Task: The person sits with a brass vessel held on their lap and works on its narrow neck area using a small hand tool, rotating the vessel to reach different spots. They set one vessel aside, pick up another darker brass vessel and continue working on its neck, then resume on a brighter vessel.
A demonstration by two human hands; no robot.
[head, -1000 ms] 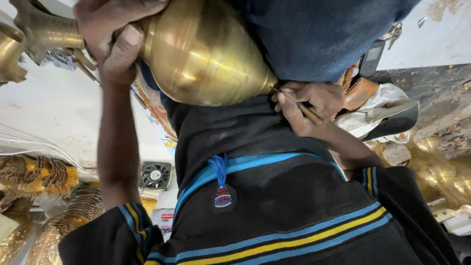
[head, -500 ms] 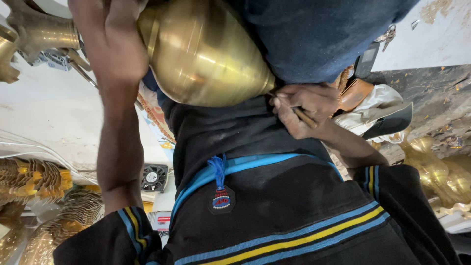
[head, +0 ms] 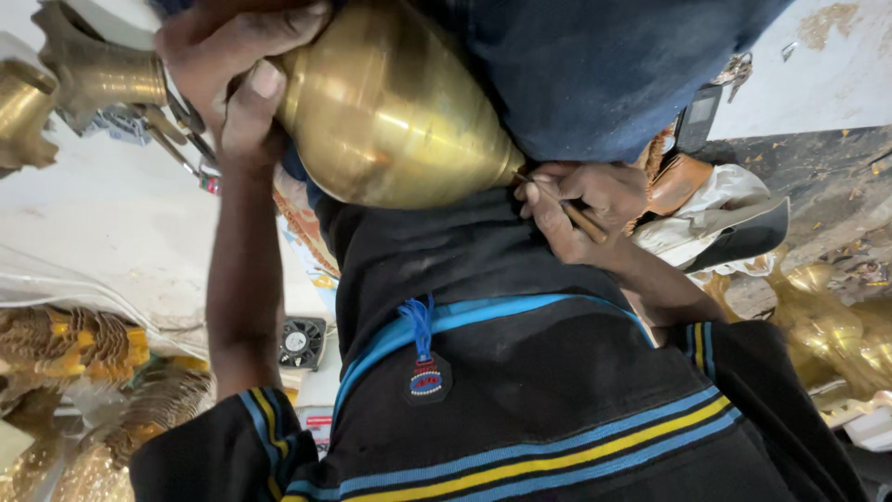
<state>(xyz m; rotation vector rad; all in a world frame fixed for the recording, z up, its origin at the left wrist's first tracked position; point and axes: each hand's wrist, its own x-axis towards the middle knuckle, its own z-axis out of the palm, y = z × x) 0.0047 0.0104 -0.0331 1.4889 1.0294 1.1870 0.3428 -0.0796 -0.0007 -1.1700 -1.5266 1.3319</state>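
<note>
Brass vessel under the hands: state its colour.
Shiny golden yellow, the brass vessel shows best in the head view.

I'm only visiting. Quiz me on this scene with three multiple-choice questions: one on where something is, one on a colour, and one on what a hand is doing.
1. Where is the small black fan?
A) beside the left forearm
B) on top of the vessel
C) in the right hand

2. What colour are the stripes on the black shirt?
A) red and white
B) blue and yellow
C) green only

3. What is the right hand doing?
A) lying open and empty
B) gripping a thin stick tool
C) holding the fan

Answers:
1 A: the fan lies just right of that arm.
2 B: both colours band the chest and sleeves.
3 B: the fingers close on the tool, whose tip meets the brass vessel gripped by the left hand.
</note>
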